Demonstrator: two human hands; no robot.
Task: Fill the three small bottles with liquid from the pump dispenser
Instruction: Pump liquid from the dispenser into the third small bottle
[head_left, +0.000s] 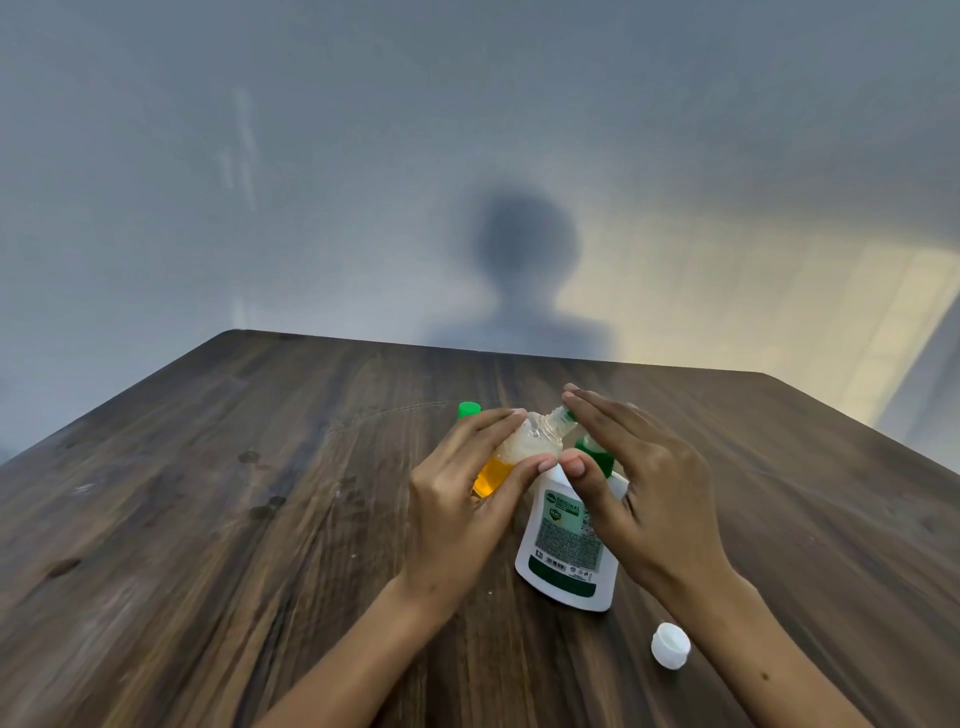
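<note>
The left hand (457, 493) holds a small bottle (519, 457), tipped so its open mouth points to 2 o'clock, right at the green pump head (592, 452). Its fingers and thumb are wrapped round the bottle, which has orange liquid low down and foam above. The right hand (639, 467) lies flat on the pump, fingers straight and together, thumb against the white pump dispenser (566, 545). So this looks like the filling step, with this bottle part full.

Next, the right hand needs to push down gently while the mouth stays under the spout, or liquid may spill.

A green cap (469, 410) at 11 o'clock may sit on another bottle; it is hard to tell. A white cap (670, 645) lies at 5 o'clock. The bench (208, 519) has wide open room at 9 o'clock, and its edges are far off.
</note>
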